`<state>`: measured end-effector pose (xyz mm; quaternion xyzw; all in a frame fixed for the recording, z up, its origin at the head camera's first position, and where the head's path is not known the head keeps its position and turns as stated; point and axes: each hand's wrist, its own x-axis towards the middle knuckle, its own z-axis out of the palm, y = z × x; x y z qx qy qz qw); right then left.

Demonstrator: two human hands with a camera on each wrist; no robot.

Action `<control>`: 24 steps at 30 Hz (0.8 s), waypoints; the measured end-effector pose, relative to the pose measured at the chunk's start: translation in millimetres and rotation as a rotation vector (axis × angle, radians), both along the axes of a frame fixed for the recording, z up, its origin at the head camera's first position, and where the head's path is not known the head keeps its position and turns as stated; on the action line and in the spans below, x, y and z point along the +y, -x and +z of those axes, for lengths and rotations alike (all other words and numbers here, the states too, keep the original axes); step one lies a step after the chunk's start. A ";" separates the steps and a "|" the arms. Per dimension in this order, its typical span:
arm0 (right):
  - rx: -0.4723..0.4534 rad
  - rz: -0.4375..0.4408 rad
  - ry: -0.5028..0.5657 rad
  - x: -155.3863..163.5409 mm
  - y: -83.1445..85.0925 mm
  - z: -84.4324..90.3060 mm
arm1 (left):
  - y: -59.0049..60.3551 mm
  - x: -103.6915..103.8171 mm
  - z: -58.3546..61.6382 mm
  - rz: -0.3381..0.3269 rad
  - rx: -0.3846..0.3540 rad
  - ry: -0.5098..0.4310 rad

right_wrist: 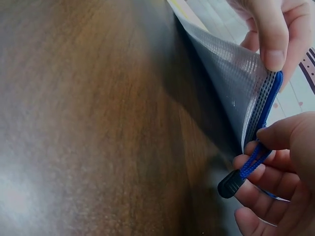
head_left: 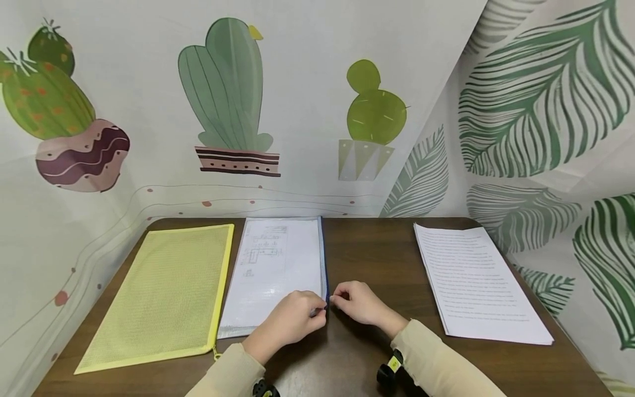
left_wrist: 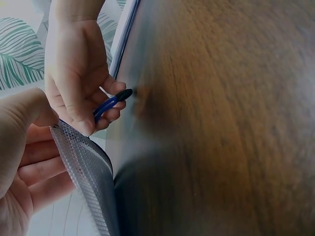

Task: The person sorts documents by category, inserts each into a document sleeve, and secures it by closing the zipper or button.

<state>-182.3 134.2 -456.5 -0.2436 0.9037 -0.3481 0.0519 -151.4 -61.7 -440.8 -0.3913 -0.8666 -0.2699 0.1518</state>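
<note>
Wrist views reveal blue zipper pull (right_wrist: pixel 246 169).

text: none legible | paper stack (head_left: pixel 478 281): print too small | pouch sheet (head_left: pixel 270 259): unreadable

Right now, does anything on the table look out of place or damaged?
Nothing looks damaged. Only the clear zip pouch has its near corner lifted off the table, because the left hand pinches it while the right hand holds the blue zipper cord.

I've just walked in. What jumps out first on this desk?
Two hands meet mid-table at the corner of a clear mesh pouch: the left hand pinches its corner, the right hand grips the blue zipper pull. A yellow pouch lies left, a paper stack right.
</note>
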 end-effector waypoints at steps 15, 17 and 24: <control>0.012 -0.043 -0.014 -1.8 4.7 -1.9 | -2.1 2.1 2.0 0.032 -0.010 0.005; 0.011 -0.049 -0.015 -2.2 5.2 -1.4 | -2.1 2.2 1.8 0.036 -0.005 0.008; 0.031 -0.074 -0.022 -3.2 8.3 -2.1 | -1.5 2.3 1.1 0.031 -0.020 0.001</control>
